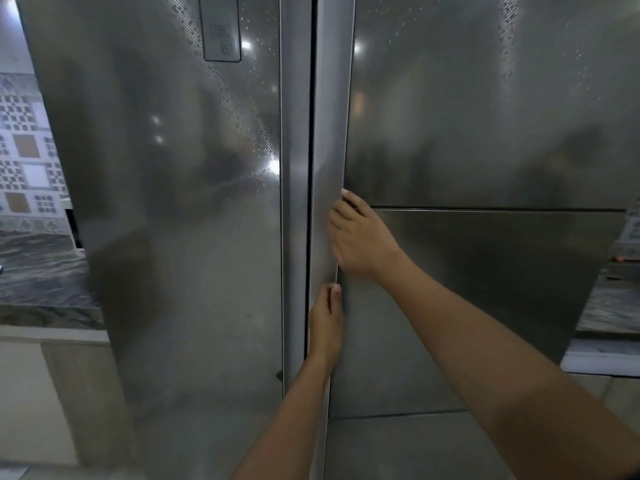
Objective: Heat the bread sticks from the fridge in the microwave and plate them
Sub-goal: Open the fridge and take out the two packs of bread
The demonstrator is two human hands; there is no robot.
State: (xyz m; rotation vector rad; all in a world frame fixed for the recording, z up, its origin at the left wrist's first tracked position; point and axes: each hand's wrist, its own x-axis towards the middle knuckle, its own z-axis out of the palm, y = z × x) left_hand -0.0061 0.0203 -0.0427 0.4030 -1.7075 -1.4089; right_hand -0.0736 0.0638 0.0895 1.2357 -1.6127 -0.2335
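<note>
A tall steel side-by-side fridge fills the view, with its left door (173, 202) and right door (485, 116) both closed. Along the right door's inner edge runs a vertical handle strip (330, 116). My right hand (363, 237) grips this strip at mid height, its fingertips curled into the recess behind it. Lower down, my left hand (325, 323) holds the same strip with its fingers tucked into the gap between the doors. No bread sticks, microwave or plate are in view.
A marble counter (38, 271) with patterned wall tiles (27, 150) lies to the left of the fridge. Another stretch of counter (609, 299) shows at the right edge. A control panel (221, 29) sits high on the left door.
</note>
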